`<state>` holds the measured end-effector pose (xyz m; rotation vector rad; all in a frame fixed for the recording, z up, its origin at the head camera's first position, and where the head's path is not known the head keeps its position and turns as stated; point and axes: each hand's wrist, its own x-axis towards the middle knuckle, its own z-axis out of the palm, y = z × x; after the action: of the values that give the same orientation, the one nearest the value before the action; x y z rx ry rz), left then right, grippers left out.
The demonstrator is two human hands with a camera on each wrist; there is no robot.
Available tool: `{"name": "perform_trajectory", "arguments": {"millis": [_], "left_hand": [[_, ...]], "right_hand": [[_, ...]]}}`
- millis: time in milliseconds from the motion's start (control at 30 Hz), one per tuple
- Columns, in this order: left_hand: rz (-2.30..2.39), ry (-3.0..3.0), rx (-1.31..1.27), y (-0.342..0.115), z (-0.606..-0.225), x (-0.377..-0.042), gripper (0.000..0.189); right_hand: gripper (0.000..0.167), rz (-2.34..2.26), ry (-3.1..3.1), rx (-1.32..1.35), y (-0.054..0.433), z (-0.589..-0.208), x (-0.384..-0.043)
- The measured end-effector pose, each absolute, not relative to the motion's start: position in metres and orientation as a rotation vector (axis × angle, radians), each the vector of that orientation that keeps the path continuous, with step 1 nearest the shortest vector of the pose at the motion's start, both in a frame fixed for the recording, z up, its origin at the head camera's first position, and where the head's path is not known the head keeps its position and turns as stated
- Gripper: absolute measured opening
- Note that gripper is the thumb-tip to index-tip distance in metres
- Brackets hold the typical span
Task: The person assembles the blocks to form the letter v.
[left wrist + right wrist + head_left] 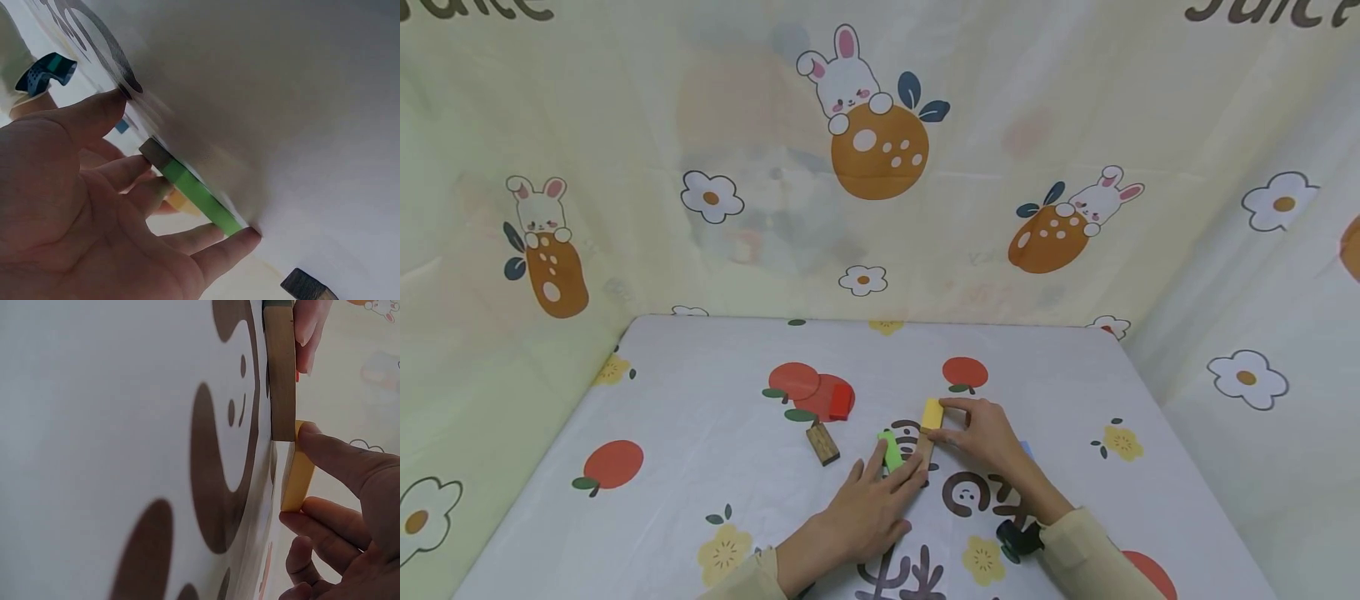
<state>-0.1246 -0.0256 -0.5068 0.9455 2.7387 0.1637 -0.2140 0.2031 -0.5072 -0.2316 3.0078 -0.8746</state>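
My right hand [988, 433] pinches a yellow block [932, 414] between thumb and fingers. In the right wrist view the yellow block [299, 475] stands at the end of a plain wooden block [282, 378]; whether they touch is hard to tell. My left hand [868, 512] rests its outstretched fingers on the wooden block and on a green block [891, 452] beside it. From the left wrist, the green block [201, 197] shows a dark brown piece [154, 152] at one end, with fingertips against both. The fingers partly hide these blocks.
A brown wooden block [823, 443] lies left of the hands, and a red block [841, 402] sits farther back on a printed fruit. Behind the right wrist a blue block [1027, 450] peeks out. Patterned cloth covers the table [685, 517] and surrounding walls.
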Motion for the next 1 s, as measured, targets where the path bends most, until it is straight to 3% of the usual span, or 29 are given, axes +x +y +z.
{"name": "perform_trajectory", "arguments": {"millis": [1000], "left_hand": [[0.161, 2.729, 0.939, -0.0252, -0.5063, -0.1255, 0.077]], "right_hand": [[0.059, -0.865, 2.964, -0.245, 0.2031, -0.5086, -0.2169]]}}
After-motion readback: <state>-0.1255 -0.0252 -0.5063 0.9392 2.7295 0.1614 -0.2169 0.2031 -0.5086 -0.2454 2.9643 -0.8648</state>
